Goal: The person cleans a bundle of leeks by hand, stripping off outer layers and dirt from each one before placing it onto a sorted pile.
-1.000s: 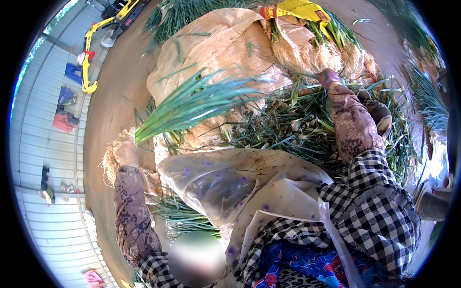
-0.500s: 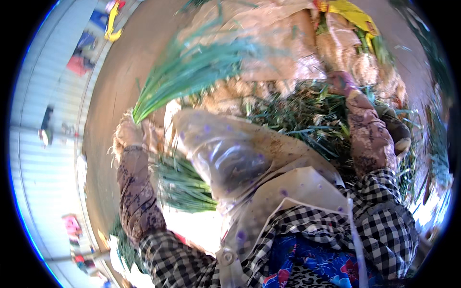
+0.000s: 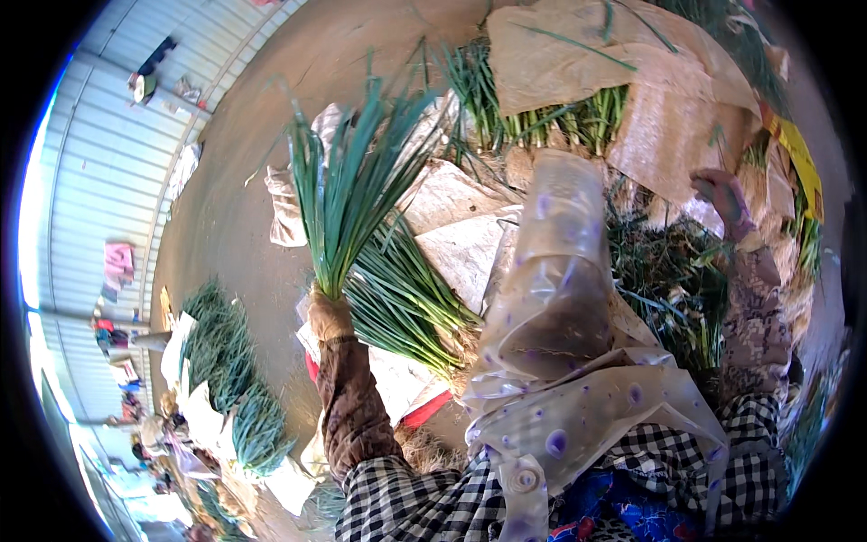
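Scallion bunch point(image 3: 343, 212) clamped in left grip point(image 3: 330, 316), root ends hidden, right grip point(image 3: 723, 198), closure too indistinct to tell

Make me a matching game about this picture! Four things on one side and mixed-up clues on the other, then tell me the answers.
Things:
1. Left hand
2. Apron
3. Shirt
4. Yellow sheet

Clues:
A. Black and white checks
B. Near the picture's right edge
C. Wrapped around the lower end of a bunch of green onions
D. See-through plastic with purple spots

Right pairs: 1-C, 2-D, 3-A, 4-B
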Demonstrator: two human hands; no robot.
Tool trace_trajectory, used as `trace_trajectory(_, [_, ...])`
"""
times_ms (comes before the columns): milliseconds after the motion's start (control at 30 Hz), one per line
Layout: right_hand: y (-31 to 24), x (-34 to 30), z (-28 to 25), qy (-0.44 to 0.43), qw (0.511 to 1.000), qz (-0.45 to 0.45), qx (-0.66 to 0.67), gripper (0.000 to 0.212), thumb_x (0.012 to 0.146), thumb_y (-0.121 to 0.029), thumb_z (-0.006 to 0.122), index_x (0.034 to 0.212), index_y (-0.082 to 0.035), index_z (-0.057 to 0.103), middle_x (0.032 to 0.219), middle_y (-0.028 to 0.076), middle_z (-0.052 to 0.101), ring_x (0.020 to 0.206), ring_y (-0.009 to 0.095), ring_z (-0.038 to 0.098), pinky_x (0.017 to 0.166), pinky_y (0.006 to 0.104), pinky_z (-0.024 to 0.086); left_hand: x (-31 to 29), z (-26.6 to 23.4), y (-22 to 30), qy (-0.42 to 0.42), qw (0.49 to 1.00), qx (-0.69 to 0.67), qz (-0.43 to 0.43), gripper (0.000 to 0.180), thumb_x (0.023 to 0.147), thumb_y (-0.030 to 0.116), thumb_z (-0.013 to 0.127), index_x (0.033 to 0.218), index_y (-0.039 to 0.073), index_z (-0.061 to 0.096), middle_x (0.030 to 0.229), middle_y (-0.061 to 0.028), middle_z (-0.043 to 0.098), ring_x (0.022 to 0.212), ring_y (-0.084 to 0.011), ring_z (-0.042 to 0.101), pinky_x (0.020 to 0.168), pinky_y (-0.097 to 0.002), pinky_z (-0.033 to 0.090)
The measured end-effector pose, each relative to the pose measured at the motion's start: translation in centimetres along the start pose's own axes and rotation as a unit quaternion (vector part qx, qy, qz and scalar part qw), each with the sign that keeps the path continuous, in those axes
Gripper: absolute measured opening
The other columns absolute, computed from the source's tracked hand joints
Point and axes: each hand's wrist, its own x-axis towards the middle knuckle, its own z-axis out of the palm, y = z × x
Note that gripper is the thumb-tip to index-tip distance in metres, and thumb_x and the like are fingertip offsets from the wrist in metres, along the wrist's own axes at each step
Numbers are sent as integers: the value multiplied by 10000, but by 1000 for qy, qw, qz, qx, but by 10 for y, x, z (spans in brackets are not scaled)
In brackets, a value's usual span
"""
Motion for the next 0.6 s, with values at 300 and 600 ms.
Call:
trace_trajectory(300, [-262,45,159,-104,943,-316,19,258,788,-190,581,1029,-105,612,846,71,624,666,133,573,642,249,468,-55,-19,-29,-2,994,-101,43,389,701,87,632,1075,112,531,877,-135,603,783,-301,591,661,-365,468])
trace_trajectory(600, [-322,7,276,21,729,-618,-295,431,738,-235,614,1156,-275,519,691,27,582,538,203,566,443,310,466,-70,-42,-29,24,978,-137,156,294,711,129,628,996,100,561,829,-126,605,746,-304,591,622,-360,464])
